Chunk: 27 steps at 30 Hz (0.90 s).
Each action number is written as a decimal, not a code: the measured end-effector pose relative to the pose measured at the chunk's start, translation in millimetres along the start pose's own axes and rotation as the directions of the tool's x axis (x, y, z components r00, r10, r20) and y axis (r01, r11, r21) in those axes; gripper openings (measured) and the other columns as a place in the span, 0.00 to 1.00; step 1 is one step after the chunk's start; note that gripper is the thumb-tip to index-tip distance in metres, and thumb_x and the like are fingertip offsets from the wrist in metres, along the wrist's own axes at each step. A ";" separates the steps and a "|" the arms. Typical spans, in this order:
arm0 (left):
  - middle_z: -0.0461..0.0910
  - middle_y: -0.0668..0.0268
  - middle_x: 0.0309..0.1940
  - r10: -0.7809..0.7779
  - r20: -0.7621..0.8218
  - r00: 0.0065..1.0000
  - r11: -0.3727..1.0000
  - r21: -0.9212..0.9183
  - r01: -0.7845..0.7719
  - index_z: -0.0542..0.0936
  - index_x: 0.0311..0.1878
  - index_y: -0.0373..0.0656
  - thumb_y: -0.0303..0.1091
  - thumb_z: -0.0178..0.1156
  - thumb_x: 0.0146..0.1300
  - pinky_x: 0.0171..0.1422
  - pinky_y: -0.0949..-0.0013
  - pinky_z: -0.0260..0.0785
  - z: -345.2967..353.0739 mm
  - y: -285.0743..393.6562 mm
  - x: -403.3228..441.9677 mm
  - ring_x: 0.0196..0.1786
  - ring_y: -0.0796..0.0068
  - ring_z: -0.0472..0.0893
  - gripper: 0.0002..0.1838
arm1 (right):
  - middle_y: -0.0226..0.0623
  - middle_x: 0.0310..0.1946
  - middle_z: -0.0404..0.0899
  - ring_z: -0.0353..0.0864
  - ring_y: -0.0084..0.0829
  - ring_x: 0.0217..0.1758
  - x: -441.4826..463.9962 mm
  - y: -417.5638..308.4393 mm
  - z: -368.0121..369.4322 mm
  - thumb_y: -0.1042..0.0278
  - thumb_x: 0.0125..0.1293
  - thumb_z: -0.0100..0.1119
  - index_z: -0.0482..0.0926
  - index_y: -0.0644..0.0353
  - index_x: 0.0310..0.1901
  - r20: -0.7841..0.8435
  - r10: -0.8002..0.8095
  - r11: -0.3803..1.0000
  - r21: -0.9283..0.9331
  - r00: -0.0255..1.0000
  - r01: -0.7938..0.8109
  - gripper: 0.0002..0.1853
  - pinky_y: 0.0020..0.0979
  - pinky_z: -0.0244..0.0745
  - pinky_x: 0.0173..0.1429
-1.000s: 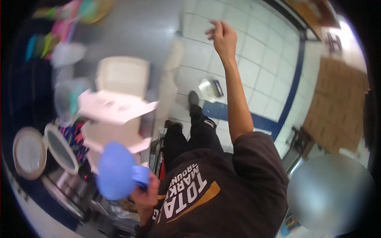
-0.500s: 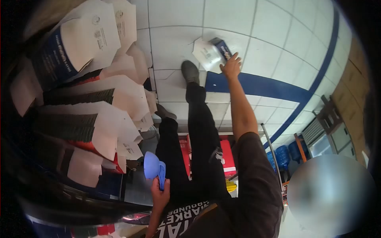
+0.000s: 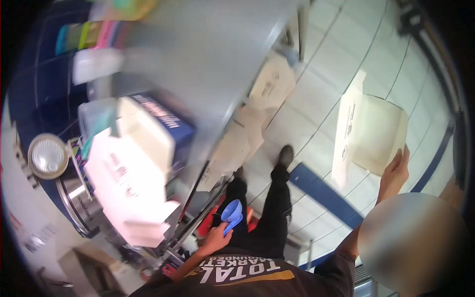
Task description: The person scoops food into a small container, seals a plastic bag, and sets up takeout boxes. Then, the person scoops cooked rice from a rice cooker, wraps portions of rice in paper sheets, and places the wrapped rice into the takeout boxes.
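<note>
My left hand [image 3: 217, 238], low in front of my shirt, is closed around the handle of a blue plastic scoop [image 3: 231, 211]. The scoop's round bowl points away from me, over my legs. Out to the right, my right hand [image 3: 396, 171] grips the lower edge of an open paper food box [image 3: 380, 129]. The box's pale inside faces me and its printed lid flap stands up on the left. Nothing shows inside the part of the box I can see.
A steel counter [image 3: 198, 59] lies left and ahead. On it another open box [image 3: 131, 171] with a dark blue printed side stands near colourful containers [image 3: 94, 37]. Stacked cartons [image 3: 230, 148] sit under the counter edge. A blue stripe [image 3: 324, 193] crosses the white tiled floor.
My right hand has lifted the paper box from low over the floor and brought it nearer, to the right. My view has swung toward the counter. The scoop stays in my left hand.
</note>
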<state>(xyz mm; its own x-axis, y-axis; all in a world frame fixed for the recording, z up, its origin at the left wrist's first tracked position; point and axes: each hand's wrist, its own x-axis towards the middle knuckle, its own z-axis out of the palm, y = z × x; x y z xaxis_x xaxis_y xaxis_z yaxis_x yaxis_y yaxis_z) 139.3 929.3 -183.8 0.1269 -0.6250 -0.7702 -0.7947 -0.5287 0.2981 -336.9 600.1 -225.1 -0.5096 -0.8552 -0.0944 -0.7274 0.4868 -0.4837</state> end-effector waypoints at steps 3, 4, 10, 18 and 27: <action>0.84 0.47 0.29 -0.107 0.101 0.989 0.986 0.142 0.092 0.75 0.62 0.44 0.46 0.59 0.66 0.42 0.41 0.77 -38.8 31.9 -34.1 0.33 0.38 0.84 0.25 | 0.57 0.45 0.84 0.86 0.52 0.48 28.7 -123.4 -82.4 0.72 0.76 0.47 0.75 0.59 0.64 -0.080 -0.283 0.951 0.106 0.956 0.290 0.18 0.41 0.78 0.50; 0.84 0.47 0.29 -0.084 0.065 0.994 0.992 0.100 0.078 0.75 0.62 0.44 0.46 0.59 0.66 0.42 0.41 0.77 -40.6 25.6 -43.0 0.33 0.38 0.84 0.25 | 0.57 0.45 0.84 0.86 0.54 0.47 38.3 -163.4 -89.3 0.72 0.75 0.48 0.75 0.60 0.64 -0.099 -0.441 0.880 0.148 0.892 0.452 0.18 0.43 0.78 0.49; 0.84 0.44 0.35 -0.010 -0.118 0.993 0.999 0.032 0.014 0.77 0.60 0.45 0.46 0.61 0.65 0.44 0.43 0.78 -67.0 0.0 -105.4 0.37 0.39 0.84 0.23 | 0.56 0.39 0.84 0.82 0.61 0.46 47.7 -365.9 1.5 0.64 0.72 0.49 0.80 0.56 0.55 0.158 -0.756 0.655 0.190 0.636 0.731 0.15 0.54 0.76 0.50; 0.83 0.43 0.30 -0.041 -0.346 0.937 0.978 -0.208 -0.033 0.75 0.60 0.46 0.50 0.60 0.67 0.43 0.42 0.77 -46.5 -56.3 -170.9 0.35 0.39 0.84 0.24 | 0.57 0.43 0.85 0.84 0.58 0.49 -12.0 -426.1 60.6 0.51 0.73 0.56 0.77 0.61 0.62 0.255 -0.902 0.388 0.118 0.349 0.914 0.24 0.51 0.78 0.52; 0.84 0.48 0.31 -0.313 -0.572 0.758 0.866 -0.500 -0.019 0.78 0.55 0.43 0.47 0.64 0.66 0.38 0.45 0.77 22.7 -128.9 -243.0 0.33 0.42 0.85 0.21 | 0.43 0.43 0.85 0.88 0.32 0.44 -165.3 -416.0 -76.1 0.67 0.77 0.56 0.80 0.67 0.52 -0.282 -0.734 0.408 0.545 0.618 0.733 0.12 0.30 0.83 0.53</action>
<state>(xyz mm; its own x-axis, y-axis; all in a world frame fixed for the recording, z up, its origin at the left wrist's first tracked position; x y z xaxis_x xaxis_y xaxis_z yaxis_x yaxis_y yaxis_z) 197.4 1162.3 -47.8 0.6848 -0.6366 -0.3546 -0.3940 -0.7328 0.5547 15.0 552.4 57.9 0.0893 -0.8355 0.5421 -0.4196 -0.5252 -0.7403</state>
